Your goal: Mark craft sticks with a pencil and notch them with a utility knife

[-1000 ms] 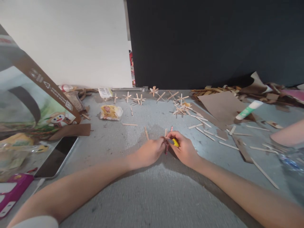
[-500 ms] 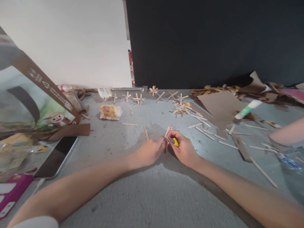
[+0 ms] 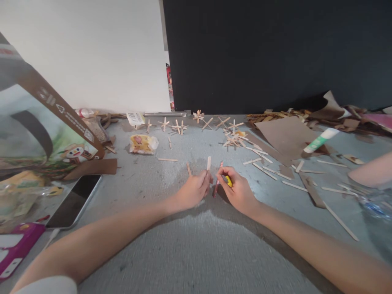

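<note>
My left hand (image 3: 192,191) is closed on a wooden craft stick (image 3: 209,162), which points up from between thumb and fingers. Just right of it, my right hand (image 3: 239,190) is closed around a small yellow tool (image 3: 228,181), mostly hidden by the fingers, so its exact kind is unclear. A thin reddish stick-like piece (image 3: 215,189) runs past the right fingertips; whether it is gripped or only lies there I cannot tell. Another craft stick (image 3: 188,168) lies behind my left hand. Farther back are crossed-stick pieces (image 3: 164,123) and a star-shaped bundle of sticks (image 3: 198,116).
Loose sticks (image 3: 265,171), cardboard (image 3: 283,136) and a green-white tube (image 3: 320,141) lie to the right, near another person's arm (image 3: 372,169). At left are a phone (image 3: 75,202), a purple device (image 3: 23,245) and a printed box (image 3: 52,118). A wrapped snack (image 3: 142,144) lies behind.
My left hand has drawn slightly left, away from my right hand, with the craft stick now more upright and apart from the yellow tool. My right hand has barely moved.
</note>
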{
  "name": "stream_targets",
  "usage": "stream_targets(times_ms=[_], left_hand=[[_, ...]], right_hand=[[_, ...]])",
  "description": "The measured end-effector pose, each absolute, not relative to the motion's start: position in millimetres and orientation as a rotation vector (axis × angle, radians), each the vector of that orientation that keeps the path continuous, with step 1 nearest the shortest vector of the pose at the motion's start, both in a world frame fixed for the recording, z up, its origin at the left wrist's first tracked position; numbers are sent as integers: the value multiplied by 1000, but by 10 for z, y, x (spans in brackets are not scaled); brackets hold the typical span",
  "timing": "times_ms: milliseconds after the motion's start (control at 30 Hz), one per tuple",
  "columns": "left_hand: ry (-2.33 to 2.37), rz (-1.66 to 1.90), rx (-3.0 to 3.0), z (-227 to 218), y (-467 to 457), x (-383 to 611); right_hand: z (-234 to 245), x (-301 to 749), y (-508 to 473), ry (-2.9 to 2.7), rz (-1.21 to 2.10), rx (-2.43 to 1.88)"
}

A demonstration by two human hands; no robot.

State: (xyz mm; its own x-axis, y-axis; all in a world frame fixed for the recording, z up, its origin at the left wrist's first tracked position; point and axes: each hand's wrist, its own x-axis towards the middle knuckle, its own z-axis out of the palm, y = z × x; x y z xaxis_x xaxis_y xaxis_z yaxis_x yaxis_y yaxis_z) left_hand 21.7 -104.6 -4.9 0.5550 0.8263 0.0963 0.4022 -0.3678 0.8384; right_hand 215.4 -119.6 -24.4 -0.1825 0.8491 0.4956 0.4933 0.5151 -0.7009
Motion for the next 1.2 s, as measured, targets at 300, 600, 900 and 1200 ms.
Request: stream_targets(times_ms=[300, 600, 900, 1200], left_hand=[[953, 544, 2165, 0, -1073, 186], [929, 561, 2228, -46, -1046, 179], [948, 590, 2182, -14, -1066, 198], [1031, 789, 1989, -31, -1042, 227]], right_hand=[[-294, 2164, -1170, -1794, 437, -1137], [-311, 2136, -1157, -1696, 470, -1111], [-227, 2148, -1194, -1771, 455, -1092], [-249, 2153, -1180, -1732, 469, -1121]])
